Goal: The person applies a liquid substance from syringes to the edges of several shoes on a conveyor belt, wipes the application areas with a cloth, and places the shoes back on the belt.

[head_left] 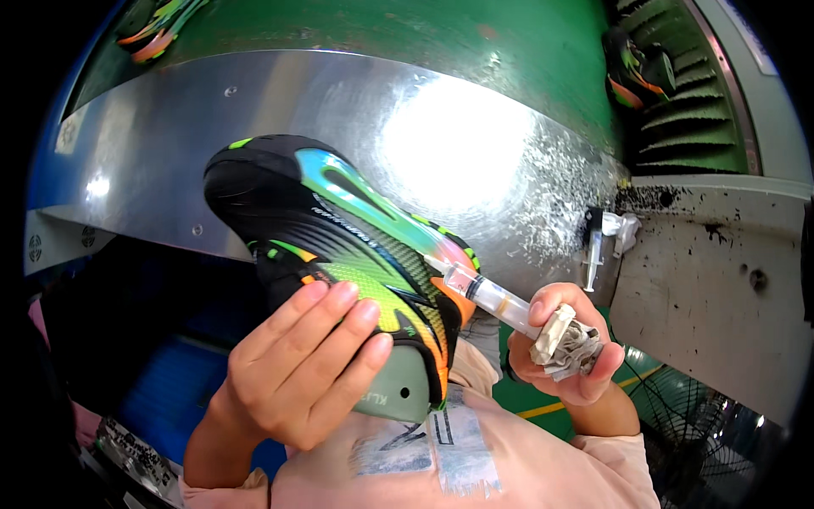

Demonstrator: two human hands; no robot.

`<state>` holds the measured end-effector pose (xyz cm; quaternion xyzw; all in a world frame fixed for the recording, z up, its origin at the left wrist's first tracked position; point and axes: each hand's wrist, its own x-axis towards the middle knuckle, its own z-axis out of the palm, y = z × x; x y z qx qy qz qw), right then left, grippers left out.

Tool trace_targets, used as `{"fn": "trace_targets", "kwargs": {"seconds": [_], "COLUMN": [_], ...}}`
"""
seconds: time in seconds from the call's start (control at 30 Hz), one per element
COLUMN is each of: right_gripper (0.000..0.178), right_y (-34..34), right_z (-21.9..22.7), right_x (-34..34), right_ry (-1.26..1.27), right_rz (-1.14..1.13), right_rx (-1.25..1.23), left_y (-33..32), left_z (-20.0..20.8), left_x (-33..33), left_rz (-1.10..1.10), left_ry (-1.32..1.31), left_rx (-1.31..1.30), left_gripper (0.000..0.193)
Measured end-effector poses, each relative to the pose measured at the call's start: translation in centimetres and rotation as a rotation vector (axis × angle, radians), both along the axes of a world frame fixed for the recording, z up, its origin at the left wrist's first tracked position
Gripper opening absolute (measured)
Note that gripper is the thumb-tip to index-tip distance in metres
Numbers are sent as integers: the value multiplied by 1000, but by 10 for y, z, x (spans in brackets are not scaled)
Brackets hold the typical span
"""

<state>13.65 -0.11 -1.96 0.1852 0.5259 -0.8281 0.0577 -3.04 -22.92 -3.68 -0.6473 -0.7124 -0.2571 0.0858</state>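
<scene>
A black sports shoe (pixel 263 187) with green, orange and iridescent panels is tilted in front of my chest. My left hand (pixel 292 369) holds it, fingers laid along its side. A grey-green form (pixel 394 386) with a small dark hole fills the shoe's opening. My right hand (pixel 589 360) is closed around a transparent syringe (pixel 504 305). Its tip points at the shoe's sole edge, near the orange part; whether it touches I cannot tell. A crumpled grey-white wad (pixel 572 343) covers the syringe's rear end inside my right hand.
A shiny metal ledge (pixel 297 93) spans the front, scuffed with white residue. On its right lies another syringe (pixel 595 250). Beyond runs a green surface (pixel 339 30) with a shoe (pixel 157 34) at far left. Another shoe (pixel 636 72) sits by dark strip curtains (pixel 695 102). A fan (pixel 691 424) stands lower right.
</scene>
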Motion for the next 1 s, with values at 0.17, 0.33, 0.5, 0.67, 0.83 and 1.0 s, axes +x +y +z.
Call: {"fn": "trace_targets", "kwargs": {"seconds": [0.17,0.33,0.5,0.67,0.83,1.0], "right_gripper": [94,91,91,89,91,70], "right_y": [0,4,8,5,8,-10], "right_z": [-1,-5,25,63,82,102], "right_x": [10,12,1,-36,-75,-118], "right_ry": [18,90,-126,-316,-481,-684], "right_rz": [-52,-133,-45,8,166,107], "right_rx": [-88,-271,-117,78,210,338], "left_y": [-5,-8,-18,-20,-25,-24], "left_z": [-1,-5,-11,-15,-19,-19], "left_x": [3,3,5,6,5,2], "left_rz": [6,-10,-22,-50,-65,-79], "left_ry": [5,-6,-23,-21,-18,-36], "left_rx": [-10,-16,-38,-30,-20,8], "left_gripper": [15,16,18,19,19,20]}}
